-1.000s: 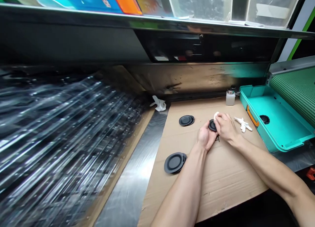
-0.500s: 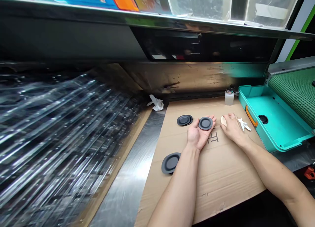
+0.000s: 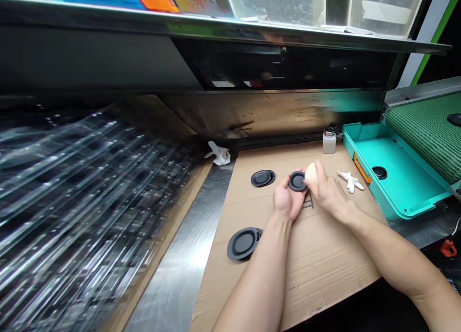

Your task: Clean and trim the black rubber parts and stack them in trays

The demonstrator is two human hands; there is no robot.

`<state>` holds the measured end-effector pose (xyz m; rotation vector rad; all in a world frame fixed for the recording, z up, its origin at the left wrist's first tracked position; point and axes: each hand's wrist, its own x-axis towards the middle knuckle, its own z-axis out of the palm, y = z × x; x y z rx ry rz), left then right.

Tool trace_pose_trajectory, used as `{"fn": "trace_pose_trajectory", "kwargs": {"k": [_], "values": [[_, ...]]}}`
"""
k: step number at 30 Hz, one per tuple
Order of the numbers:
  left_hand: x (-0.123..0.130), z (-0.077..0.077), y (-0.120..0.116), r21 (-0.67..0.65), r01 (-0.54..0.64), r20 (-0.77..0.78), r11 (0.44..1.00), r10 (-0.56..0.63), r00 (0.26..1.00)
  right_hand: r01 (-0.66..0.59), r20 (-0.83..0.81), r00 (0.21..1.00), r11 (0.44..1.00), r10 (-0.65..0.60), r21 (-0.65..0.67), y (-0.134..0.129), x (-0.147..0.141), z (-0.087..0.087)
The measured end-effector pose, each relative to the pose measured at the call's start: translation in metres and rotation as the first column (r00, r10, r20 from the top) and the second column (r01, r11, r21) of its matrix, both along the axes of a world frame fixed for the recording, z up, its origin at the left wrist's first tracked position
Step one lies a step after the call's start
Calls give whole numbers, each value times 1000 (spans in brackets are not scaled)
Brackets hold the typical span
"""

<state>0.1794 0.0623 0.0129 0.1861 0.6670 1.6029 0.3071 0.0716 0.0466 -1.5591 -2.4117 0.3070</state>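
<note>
Workbench seen from a head-worn camera, clock positions taken around the held disc. At 9 o'clock, a blurred pile of clear ridged plastic sheets [image 3: 90, 212]; at 10 o'clock, a crumpled white cloth [image 3: 218, 154] at the end of a brushed steel strip [image 3: 180, 269]. A brown cardboard sheet [image 3: 324, 260] covers the surface. On it lie two stacks of round black rubber discs: lower stack [image 3: 243, 243] at 8 o'clock, upper stack [image 3: 262, 178] at 9 o'clock.

Centre: left hand [image 3: 287, 197], palm up, its grip cupped around a single black disc [image 3: 297, 181]. Right hand [image 3: 327, 190], wrist turned inward, its grip clenched on a pale cream sponge pad [image 3: 311, 173], which touches the disc's right edge.

At 1 o'clock, a small white dispensing bottle [image 3: 329, 142] with a metal top. At 3 o'clock, a twisted white cloth strip [image 3: 349, 181], then a teal plastic tray [image 3: 396, 154] holding one black disc [image 3: 379, 172]. At 2 o'clock, a green mesh mat [image 3: 425, 135] carries another black disc [image 3: 454, 119].
</note>
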Motion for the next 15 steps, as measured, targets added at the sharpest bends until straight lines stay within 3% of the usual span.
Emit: {"fn": "trace_pose_trajectory", "kwargs": {"k": [3,5,8,10,13,15], "values": [[9,0,-1,43,123,-30,991,-122,992,-17,82,997,1000,15,22,-1,-8,-2],[9,0,-2,35,124,-47,992,-122,991,32,100,994,999,-36,41,6,-5,-3],[6,0,-2,7,47,-102,999,-46,994,105,88,990,994,-106,26,19,4,-6],[7,3,-5,34,-18,-219,999,25,975,131,74,989,991,-132,15,24,10,-9],[17,11,-17,172,-166,-447,971,227,865,156,60,986,988,-156,0,27,14,-11],[28,18,-27,282,-209,-513,936,332,791,159,61,986,987,-157,-39,27,16,-10]]}}
